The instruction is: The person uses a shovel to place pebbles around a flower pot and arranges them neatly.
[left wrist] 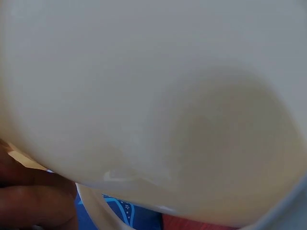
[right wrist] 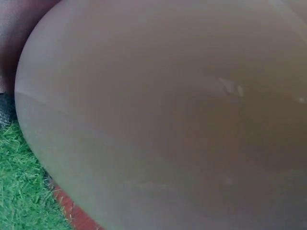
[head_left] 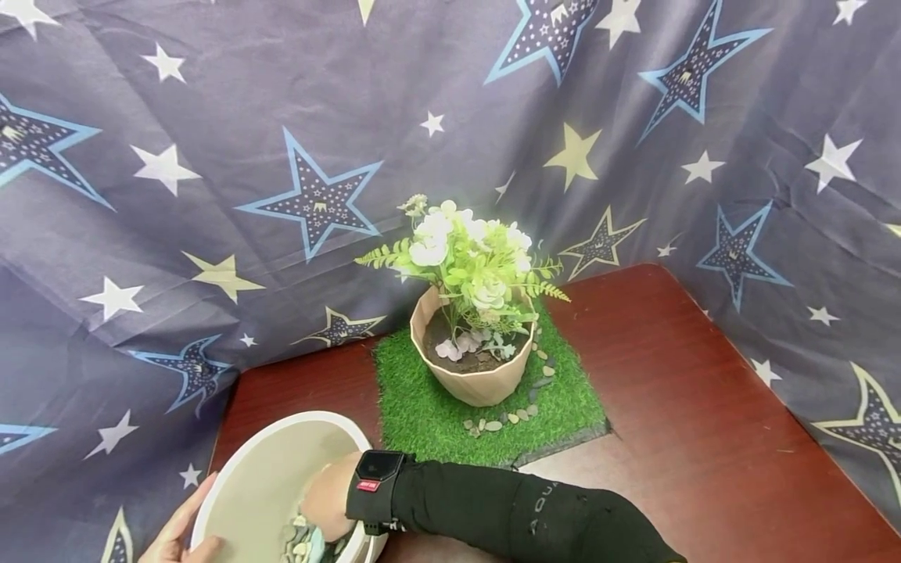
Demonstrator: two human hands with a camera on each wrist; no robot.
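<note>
The left hand (head_left: 176, 532) grips the rim of the bowl (head_left: 267, 469) at the worktop's (head_left: 690, 422) near left corner; the right hand (head_left: 327, 500) is down among its pebbles (head_left: 299, 539), fingers hidden, so I cannot tell their state. Tilted as it is, the bowl could spill. Beyond it, a pot (head_left: 475, 375) of flowers (head_left: 468, 262) stands on the turf (head_left: 422, 407).

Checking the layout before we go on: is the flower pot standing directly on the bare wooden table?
No, the flower pot stands on a green grass mat laid over the table.
</note>
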